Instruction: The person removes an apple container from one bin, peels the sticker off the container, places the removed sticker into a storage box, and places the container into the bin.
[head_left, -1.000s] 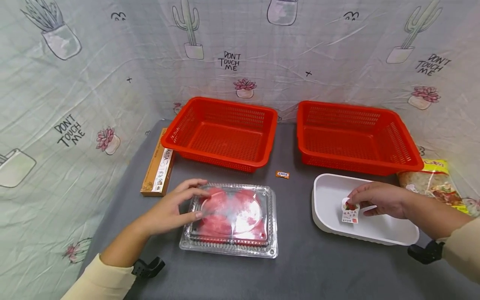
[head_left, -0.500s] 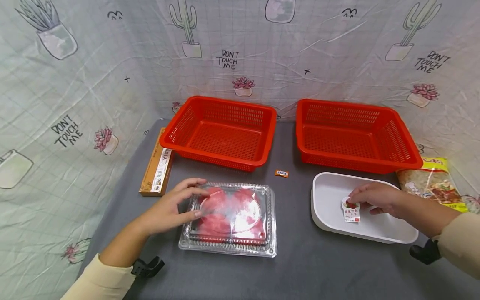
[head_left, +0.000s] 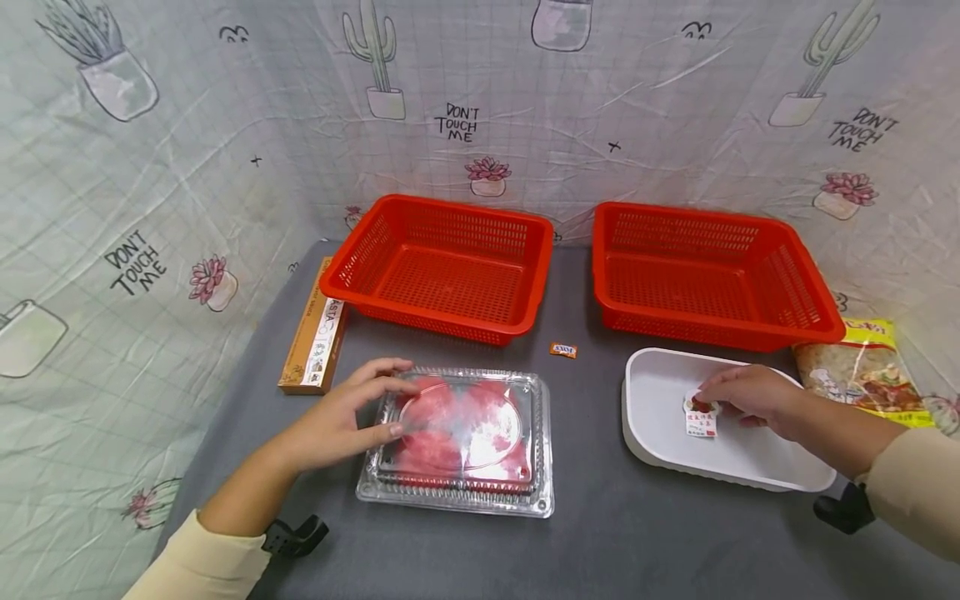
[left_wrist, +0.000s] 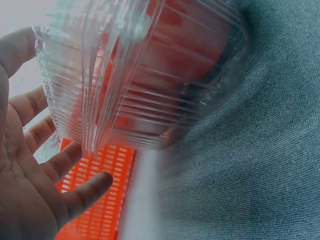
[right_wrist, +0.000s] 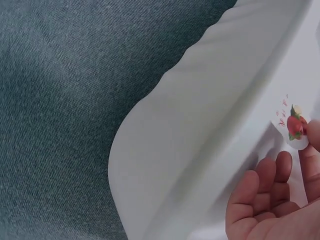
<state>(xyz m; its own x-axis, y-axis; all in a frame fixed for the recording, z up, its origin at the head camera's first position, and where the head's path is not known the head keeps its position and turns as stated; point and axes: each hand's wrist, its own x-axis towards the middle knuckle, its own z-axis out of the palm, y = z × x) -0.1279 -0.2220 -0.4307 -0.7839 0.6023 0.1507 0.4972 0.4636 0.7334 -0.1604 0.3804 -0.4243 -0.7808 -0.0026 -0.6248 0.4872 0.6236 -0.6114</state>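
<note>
Worktop [head_left: 600, 546]: grey, cloth-textured, under all the rest.
Baskets: a red basket [head_left: 450, 283] stood behind the clear box [head_left: 465, 433], a second red basket [head_left: 675, 296] behind the white tray [head_left: 660, 383].
White tray: it lay beneath the right hand [head_left: 753, 393], well apart from the clear box.
Clear box: lid on, red showing through the glare; its thin-looking plastic would probably slide or dent if the left hand [head_left: 352, 421] leaned in.
Left hand: fingers spread, slightly bent, gripping nothing, tips at the lid's left edge; which ones touched could not be told.
Right hand: thumb and forefinger pinched the label [head_left: 701, 425]; the other fingers curled loosely.
Label: within the tray's hollow, picture end at the pinch, contact with the tray floor unclear. A slack pinch could drop it, a hard one crease it; a sticky back, if any, might cling to skin.
</note>
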